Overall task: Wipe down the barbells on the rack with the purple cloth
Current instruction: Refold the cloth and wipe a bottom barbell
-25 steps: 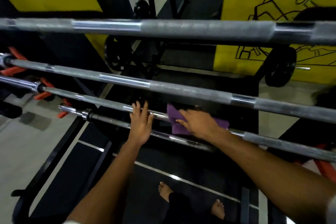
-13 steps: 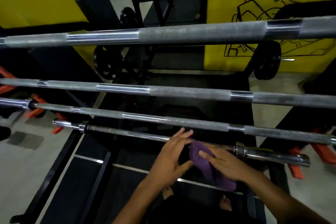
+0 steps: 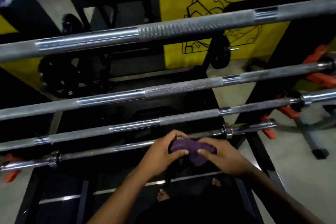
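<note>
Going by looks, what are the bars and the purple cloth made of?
Top barbell: apparently steel, with bright reflective smooth bands and dull grey knurled stretches. Purple cloth: soft matte fabric, possibly microfibre; it bunches in folds where the left hand and right hand grip it at the lowest barbell.

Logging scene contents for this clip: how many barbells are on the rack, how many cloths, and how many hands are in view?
Barbells: 4 (top barbell, second barbell, third barbell, lowest barbell)
Purple cloth: 1, held against the lowest barbell
Hands: 2 (left hand, right hand), both gripping the cloth
Total: 7
</note>
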Motion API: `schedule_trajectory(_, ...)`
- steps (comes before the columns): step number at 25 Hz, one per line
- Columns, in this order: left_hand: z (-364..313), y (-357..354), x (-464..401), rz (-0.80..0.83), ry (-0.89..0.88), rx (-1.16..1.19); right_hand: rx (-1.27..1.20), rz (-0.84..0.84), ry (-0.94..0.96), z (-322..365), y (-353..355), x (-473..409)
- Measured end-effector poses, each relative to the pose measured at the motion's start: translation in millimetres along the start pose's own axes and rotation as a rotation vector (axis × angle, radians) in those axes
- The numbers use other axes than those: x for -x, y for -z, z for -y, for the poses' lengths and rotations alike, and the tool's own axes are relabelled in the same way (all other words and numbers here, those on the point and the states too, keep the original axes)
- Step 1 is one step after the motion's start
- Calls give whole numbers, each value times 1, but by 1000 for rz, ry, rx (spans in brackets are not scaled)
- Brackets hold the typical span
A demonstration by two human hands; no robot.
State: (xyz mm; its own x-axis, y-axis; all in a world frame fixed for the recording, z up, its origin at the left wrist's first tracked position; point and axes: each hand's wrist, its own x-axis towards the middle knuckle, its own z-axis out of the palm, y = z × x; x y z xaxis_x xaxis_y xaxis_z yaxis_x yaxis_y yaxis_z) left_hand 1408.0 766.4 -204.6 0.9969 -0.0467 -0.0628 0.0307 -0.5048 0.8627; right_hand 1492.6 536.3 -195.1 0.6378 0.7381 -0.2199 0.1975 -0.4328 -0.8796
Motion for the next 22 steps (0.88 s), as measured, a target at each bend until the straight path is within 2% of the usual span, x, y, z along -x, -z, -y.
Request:
schedule_trajectory(4, 2, 7, -5, 27, -114, -180, -57, -263, -65, -5, 8, 21)
schedule_trajectory(8, -5, -5, -19, -55, -207, -146, -145, -366, -86, -7, 15, 31)
schedule_trajectory(13, -11, -11, -16, 90, -263, -171, -121, -446, -104, -3, 10, 34)
schedule_trajectory(15, -12, -10, -13, 87, -239, -170, -137, -503, -111, -10, 6, 30)
schedule_trajectory(16, -14, -11, -12, 67, -206, -167, -164, -583, -135, -16, 4, 29)
schedule_trajectory(18, -20, -16, -12, 19, -135, -164, -319, -760, -252, -40, 0, 31)
schedule_trajectory(19, -25, -22, -12, 13, -121, -179, -481, -806, -353, -56, -7, 35)
schedule_trajectory(20, -30, -30, -14, 22, -132, -207, -711, -789, -492, -72, -15, 39)
schedule_trajectory(22, -38, -48, -13, 94, -215, -304, -1120, -536, -737, -92, -46, 44)
